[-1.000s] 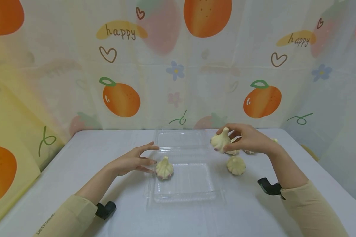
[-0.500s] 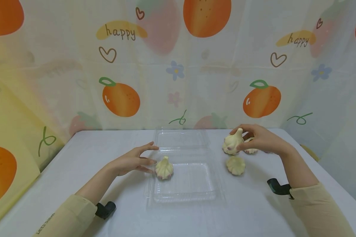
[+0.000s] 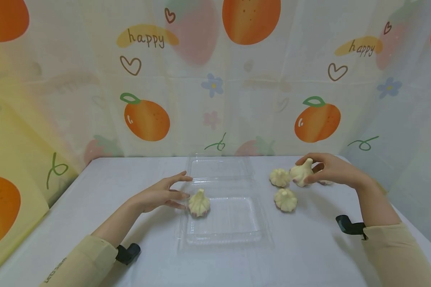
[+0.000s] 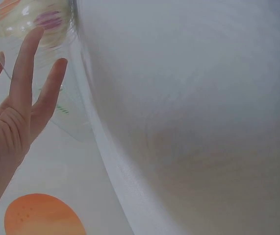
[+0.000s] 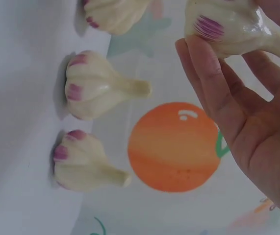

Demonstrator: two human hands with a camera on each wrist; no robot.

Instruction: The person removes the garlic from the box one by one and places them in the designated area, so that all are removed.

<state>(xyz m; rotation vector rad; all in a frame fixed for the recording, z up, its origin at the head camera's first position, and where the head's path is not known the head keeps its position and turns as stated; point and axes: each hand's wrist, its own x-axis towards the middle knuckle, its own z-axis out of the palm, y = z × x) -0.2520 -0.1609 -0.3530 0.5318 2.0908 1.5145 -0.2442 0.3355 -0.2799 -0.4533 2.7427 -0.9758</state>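
Note:
My right hand (image 3: 328,170) pinches a garlic bulb (image 3: 301,173) between thumb and fingers, its stem pointing up, at the right of the table. The right wrist view shows purple streaks on this held bulb (image 5: 225,24). My left hand (image 3: 159,195) lies beside the left edge of a clear plastic box (image 3: 224,239), its fingers spread and loosely extended. Inside the box, at its left side, stands one garlic bulb (image 3: 199,204) close to those fingertips. In the left wrist view, a fingertip overlaps the bulb (image 4: 56,22) behind the clear wall.
Two garlic bulbs stand right of the box, one farther back (image 3: 279,177) and one nearer (image 3: 285,200). Another bulb (image 3: 326,183) is mostly hidden behind my right hand. The box's lid (image 3: 219,169) lies opened toward the back edge, before a fruit-print curtain (image 3: 237,111).
My right hand has carried its garlic bulb rightward, past the back bulb, which now shows fully. My left hand and the bulb in the box have stayed in place.

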